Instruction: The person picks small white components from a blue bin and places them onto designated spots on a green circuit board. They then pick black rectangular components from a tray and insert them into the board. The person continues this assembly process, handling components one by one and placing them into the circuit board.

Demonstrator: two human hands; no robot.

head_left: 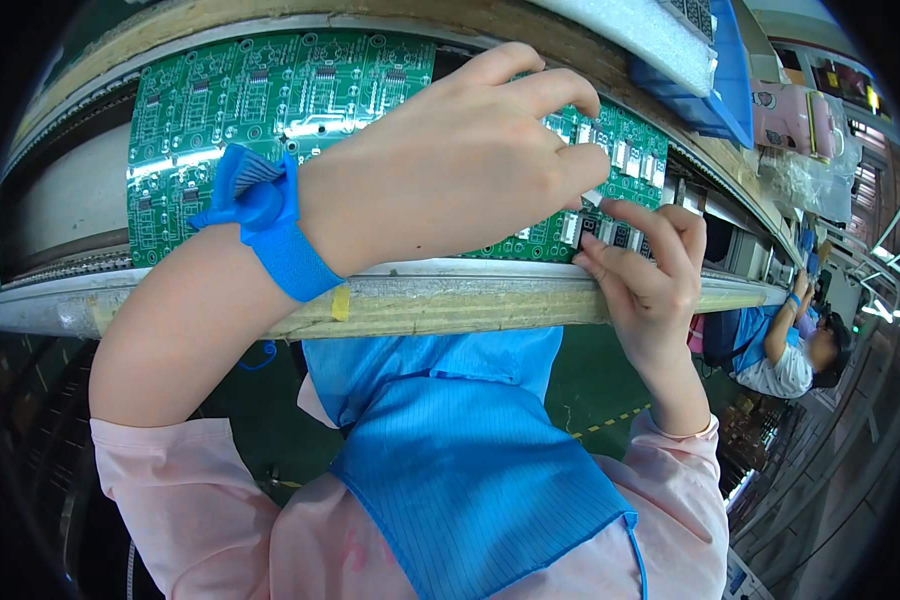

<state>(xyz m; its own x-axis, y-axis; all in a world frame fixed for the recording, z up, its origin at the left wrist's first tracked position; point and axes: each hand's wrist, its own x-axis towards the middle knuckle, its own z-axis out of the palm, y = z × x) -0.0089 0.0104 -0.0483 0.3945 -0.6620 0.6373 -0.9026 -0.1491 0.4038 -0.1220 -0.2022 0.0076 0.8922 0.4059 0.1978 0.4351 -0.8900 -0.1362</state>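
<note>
My left hand [490, 150], with a blue wrist strap [288, 255], reaches right across a green circuit board panel [300, 100]. Its thumb side is bent in a pinch beside a small white piece [592, 198], while the other fingers arch apart above the board; the pinching tips are partly hidden. From the lower right comes my right hand [645, 250], its thumb and forefinger closed around a small dark digit display [589, 228] at the board's near edge. More white-edged digit displays [625, 158] sit in rows on the board's right part.
The panel lies between the rails of a bench track, whose near rail [440, 300] runs along my front. Past the far rail stand a blue bin [705, 100] with white foam and a pink pouch [792, 120]. Another person [795, 345] works farther along on the right.
</note>
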